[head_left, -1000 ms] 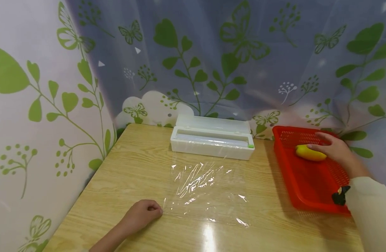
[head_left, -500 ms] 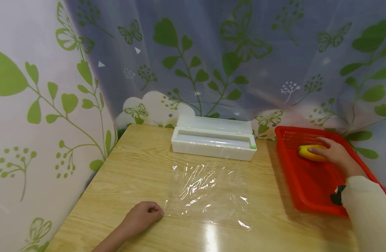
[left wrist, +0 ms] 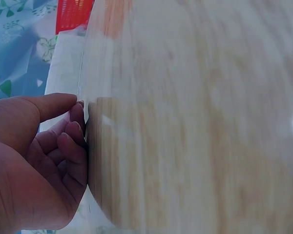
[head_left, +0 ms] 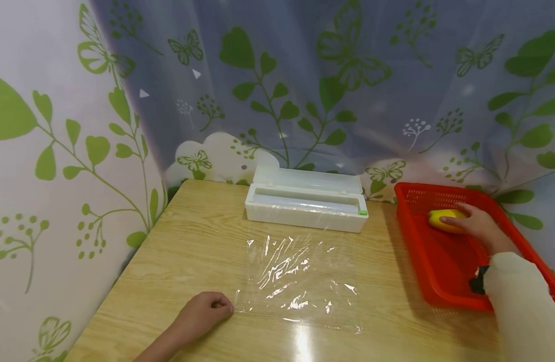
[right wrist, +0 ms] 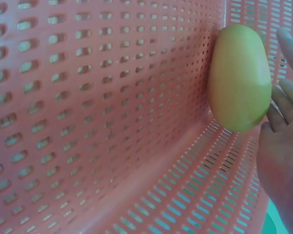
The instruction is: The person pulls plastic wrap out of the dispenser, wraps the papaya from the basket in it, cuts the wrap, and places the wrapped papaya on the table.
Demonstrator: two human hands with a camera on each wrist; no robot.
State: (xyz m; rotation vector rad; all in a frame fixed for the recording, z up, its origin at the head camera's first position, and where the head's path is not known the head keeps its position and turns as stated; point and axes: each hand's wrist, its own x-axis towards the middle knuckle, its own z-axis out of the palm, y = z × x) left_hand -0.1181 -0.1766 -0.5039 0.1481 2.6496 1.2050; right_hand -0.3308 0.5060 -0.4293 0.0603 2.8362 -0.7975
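Note:
Clear plastic wrap (head_left: 300, 281) lies drawn out over the wooden table from a roll inside a white dispenser box (head_left: 304, 219), whose lid stands up. My left hand (head_left: 205, 314) pinches the near left corner of the wrap between thumb and forefinger, and the left wrist view shows the other fingers curled in. On the right, a yellow oval fruit (head_left: 446, 221), like a mango, lies in a red basket (head_left: 417, 261). My right hand (head_left: 481, 229) is beside the fruit (right wrist: 239, 78); its fingers reach the fruit's edge while the thumb stands apart in the right wrist view.
A patterned curtain (head_left: 304, 100) hangs right behind the table, and another patterned sheet (head_left: 69, 176) borders it on the left. The basket has raised, perforated walls. A dark thing (head_left: 478, 280) shows by the right sleeve.
My right hand has moved slightly left and closer over the fruit. The left hand keeps its pinch on the wrap, almost still. The view has shifted a little.

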